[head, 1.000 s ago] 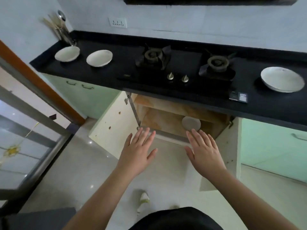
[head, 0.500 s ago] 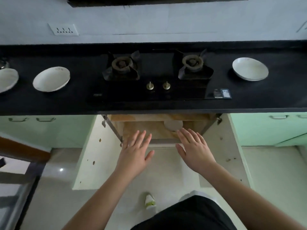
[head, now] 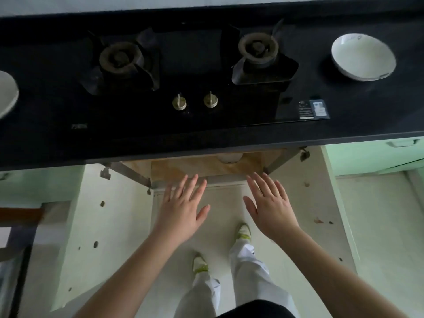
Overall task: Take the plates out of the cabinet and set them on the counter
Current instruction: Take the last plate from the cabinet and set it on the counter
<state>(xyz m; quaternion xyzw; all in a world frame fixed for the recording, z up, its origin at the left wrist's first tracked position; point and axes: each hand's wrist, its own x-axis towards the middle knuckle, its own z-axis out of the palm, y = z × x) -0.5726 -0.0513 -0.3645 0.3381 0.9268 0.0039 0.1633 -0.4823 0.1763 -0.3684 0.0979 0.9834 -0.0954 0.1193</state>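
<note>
A white plate (head: 230, 157) stands inside the open cabinet (head: 206, 166) under the stove, mostly hidden by the black counter (head: 367, 115) edge. One white plate (head: 363, 57) lies on the counter at the right, and part of another white plate (head: 6, 95) shows at the left edge. My left hand (head: 182, 211) and my right hand (head: 271, 206) hover palm down with fingers spread, in front of the cabinet opening. Neither hand holds anything.
A two-burner gas stove (head: 183, 72) with two knobs fills the counter's middle. Both cabinet doors (head: 91, 226) swing open to the sides. Green cabinets (head: 371, 157) flank the opening. My feet stand on the pale floor (head: 218, 237) below.
The view has moved closer and tilted down over the stove. Both hands stay spread and empty near the cabinet opening. The cabinet plate is now more hidden by the counter edge.
</note>
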